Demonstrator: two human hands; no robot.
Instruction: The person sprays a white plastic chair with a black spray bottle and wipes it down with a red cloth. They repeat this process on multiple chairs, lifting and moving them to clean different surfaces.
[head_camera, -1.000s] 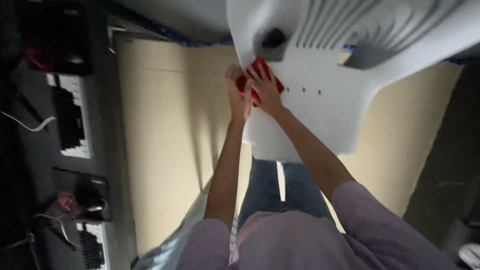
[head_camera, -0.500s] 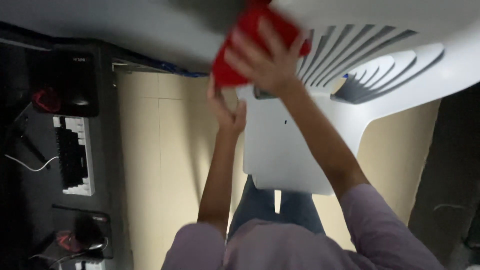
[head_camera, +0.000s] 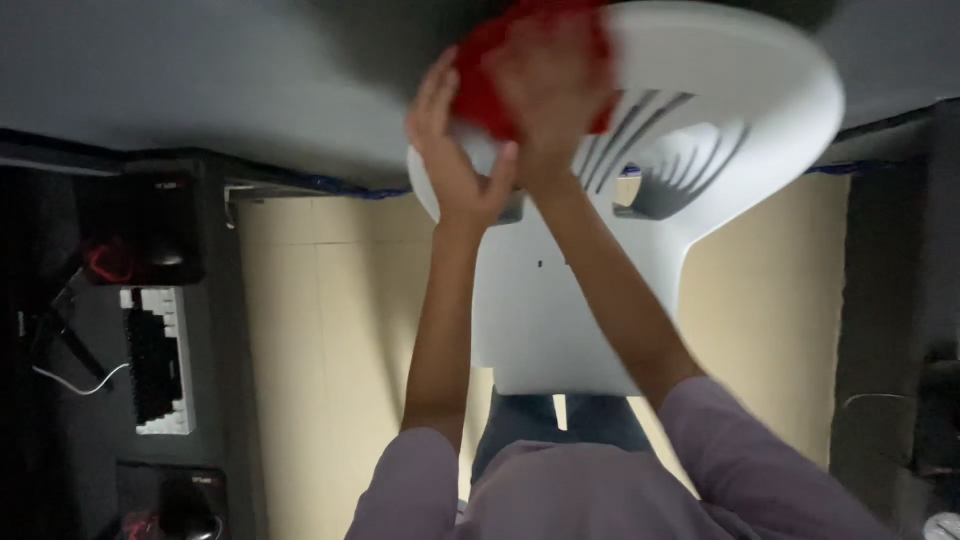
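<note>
Hands work high on a white plastic chair (head_camera: 600, 300): right hand (head_camera: 545, 95) presses a red cloth (head_camera: 490, 80) against the backrest, seemingly clutching it through blur, while left hand (head_camera: 455, 165), fingers spread, braces the rim.

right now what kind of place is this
Probably a home or office computer corner: a dark desk with a black-and-white keyboard, a white plastic chair, and a beige tiled floor.
</note>
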